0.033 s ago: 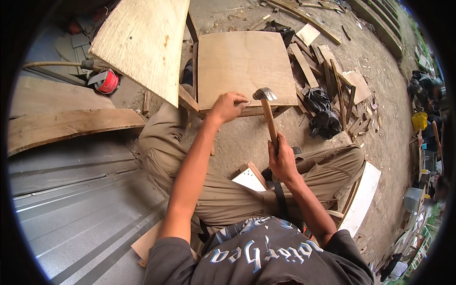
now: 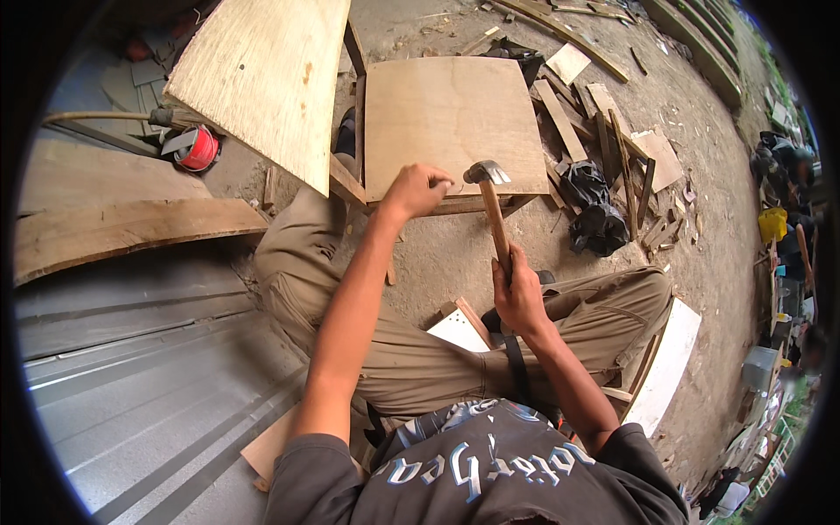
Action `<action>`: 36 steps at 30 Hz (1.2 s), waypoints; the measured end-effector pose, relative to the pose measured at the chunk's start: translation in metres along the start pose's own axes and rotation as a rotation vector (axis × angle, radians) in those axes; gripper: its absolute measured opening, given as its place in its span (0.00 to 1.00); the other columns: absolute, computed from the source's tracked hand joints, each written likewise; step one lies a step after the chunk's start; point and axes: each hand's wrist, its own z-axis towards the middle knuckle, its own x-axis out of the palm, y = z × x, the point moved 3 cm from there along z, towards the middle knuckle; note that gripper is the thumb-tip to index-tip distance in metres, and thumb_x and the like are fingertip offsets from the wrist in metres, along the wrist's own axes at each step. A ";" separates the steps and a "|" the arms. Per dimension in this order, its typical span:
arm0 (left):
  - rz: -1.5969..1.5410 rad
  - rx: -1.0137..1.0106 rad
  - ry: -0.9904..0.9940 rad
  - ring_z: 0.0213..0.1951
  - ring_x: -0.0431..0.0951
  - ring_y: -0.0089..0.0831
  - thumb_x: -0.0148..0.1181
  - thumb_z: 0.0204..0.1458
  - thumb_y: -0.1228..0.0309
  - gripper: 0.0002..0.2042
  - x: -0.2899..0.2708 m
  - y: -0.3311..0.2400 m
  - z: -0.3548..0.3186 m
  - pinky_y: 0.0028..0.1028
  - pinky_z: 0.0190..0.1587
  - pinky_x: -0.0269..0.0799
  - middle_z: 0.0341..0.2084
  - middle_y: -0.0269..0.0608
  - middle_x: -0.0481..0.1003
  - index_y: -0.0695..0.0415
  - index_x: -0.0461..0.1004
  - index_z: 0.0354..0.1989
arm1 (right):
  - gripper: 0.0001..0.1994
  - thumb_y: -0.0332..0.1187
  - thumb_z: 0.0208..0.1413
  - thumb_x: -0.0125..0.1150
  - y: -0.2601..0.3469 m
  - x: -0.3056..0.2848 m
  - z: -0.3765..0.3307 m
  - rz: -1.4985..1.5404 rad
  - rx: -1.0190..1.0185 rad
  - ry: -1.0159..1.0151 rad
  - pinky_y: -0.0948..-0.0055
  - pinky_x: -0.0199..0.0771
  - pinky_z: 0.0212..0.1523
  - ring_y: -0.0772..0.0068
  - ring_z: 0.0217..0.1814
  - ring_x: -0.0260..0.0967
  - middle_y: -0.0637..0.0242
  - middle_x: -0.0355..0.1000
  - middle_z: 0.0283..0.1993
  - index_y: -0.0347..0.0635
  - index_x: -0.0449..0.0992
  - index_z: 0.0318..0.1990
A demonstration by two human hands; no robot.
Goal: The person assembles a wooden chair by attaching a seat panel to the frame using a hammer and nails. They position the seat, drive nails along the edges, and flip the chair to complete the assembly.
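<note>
A claw hammer with a wooden handle is gripped by my right hand, its metal head raised close to the near edge of a plywood panel. Just left of the hammer head, my left hand is closed in a pinch over that same edge. Something thin and dark may show at its fingertips, too small to make out. The panel lies on a wooden frame, whose upright pieces stand along its left side.
A pale plywood sheet leans at the left, beside a red tin. Right of the panel lie scrap wood strips and a black plastic bag. Grey metal sheeting is at lower left; a white board lies by my right knee.
My left hand has shifted slightly left, still pinched near the panel's edge. The hammer head has moved very slightly left; the panel stays in place.
</note>
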 end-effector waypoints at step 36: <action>0.636 0.099 -0.636 0.74 0.44 0.42 0.39 0.64 0.58 0.29 0.036 0.033 0.040 0.51 0.74 0.29 0.73 0.43 0.49 0.51 0.52 0.73 | 0.20 0.42 0.71 0.41 0.079 -0.027 0.007 0.262 -0.155 -0.138 0.83 0.55 0.18 0.88 0.18 0.54 0.76 0.59 0.20 0.30 0.67 0.53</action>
